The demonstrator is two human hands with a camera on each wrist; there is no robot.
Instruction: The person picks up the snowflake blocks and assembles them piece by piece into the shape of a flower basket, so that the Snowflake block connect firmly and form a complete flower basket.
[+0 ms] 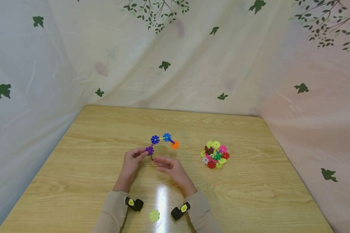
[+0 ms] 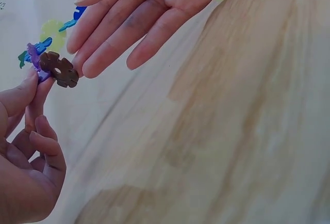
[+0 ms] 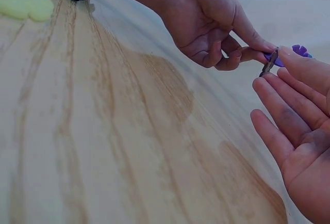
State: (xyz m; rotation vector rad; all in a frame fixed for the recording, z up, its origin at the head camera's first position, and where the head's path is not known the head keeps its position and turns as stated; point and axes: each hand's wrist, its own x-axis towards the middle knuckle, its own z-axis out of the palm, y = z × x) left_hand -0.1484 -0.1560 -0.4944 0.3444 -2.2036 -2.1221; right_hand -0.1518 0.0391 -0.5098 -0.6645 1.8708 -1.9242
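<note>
A chain of notched plastic snowflake discs hangs from my left hand [image 1: 132,161], whose thumb and fingers pinch a purple disc [image 1: 149,150]. Beyond it run a dark blue disc [image 1: 155,139], a light blue disc [image 1: 167,137] and an orange disc [image 1: 175,144], with others edge-on between. At the near end a brown disc [image 2: 59,69] meets the purple one. My right hand [image 1: 172,169] has its fingers stretched out, palm toward the left hand. Its fingertips touch the brown disc's edge, and the thumb stands apart from it in the left wrist view.
A pile of colourful snowflake discs [image 1: 215,155] lies on the wooden table [image 1: 250,181], right of the hands. One yellow-green disc [image 1: 154,216] lies near the front, between the forearms. A patterned curtain [image 1: 192,81] surrounds the table. Both wrists wear black cameras.
</note>
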